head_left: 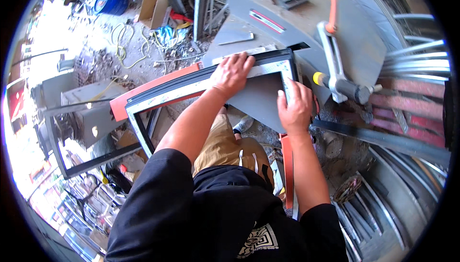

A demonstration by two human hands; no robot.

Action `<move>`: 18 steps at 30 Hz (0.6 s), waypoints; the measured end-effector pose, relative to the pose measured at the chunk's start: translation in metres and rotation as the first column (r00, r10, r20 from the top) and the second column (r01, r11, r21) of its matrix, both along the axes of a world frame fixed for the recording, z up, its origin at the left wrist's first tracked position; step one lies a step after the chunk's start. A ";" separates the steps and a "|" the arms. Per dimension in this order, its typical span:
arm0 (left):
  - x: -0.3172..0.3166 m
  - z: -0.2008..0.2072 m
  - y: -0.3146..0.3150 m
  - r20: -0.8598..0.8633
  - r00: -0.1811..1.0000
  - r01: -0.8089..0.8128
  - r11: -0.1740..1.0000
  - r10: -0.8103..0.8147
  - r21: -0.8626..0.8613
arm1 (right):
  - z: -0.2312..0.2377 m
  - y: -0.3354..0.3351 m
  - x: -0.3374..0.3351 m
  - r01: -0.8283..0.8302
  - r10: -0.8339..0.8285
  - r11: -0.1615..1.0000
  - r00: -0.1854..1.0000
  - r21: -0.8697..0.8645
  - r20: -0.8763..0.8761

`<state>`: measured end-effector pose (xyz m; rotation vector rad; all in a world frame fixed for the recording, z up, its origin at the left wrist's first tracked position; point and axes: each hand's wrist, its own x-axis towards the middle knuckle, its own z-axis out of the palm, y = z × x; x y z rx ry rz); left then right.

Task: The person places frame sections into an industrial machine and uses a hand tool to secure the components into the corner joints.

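1. Your left hand (233, 74) and right hand (297, 104) are grasping the white-faced black rectangular frame (182, 89).
2. It overhangs the flat grey table's (364, 36) left edge.
3. Steadying it, seemingly; the next move calls for matched pressure.

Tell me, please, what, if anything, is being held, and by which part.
A black-and-white frame: the right grip clasps its right-hand bar; the left grip lies over its far bar.

Left hand (232, 72): laid over far bar of black-and-white frame (268, 69) | right hand (295, 106): on frame's right side | grey table (362, 41): 1 metal tool (334, 57) with orange handle | floor (136, 65): 1 blue barrel (111, 1), yellowish cord (123, 51)
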<state>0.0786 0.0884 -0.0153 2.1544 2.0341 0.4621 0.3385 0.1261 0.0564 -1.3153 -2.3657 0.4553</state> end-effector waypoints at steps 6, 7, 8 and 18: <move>-0.001 0.002 0.000 -0.011 1.000 0.004 1.000 -0.004 0.011 | -0.032 -0.005 0.029 -0.096 0.075 0.988 0.981 0.117 0.179; -0.001 0.001 -0.001 0.005 1.000 0.006 1.000 -0.006 0.025 | -0.036 -0.005 0.031 -0.098 0.078 0.988 0.984 0.122 0.162; 0.000 0.000 -0.001 0.009 1.000 0.005 0.999 -0.005 0.032 | -0.038 -0.007 0.031 -0.092 0.074 0.989 0.985 0.116 0.156; -0.002 -0.005 -0.004 0.030 1.000 0.011 1.000 -0.011 -0.015 | -0.044 -0.005 0.033 -0.103 0.085 0.987 0.986 0.124 0.143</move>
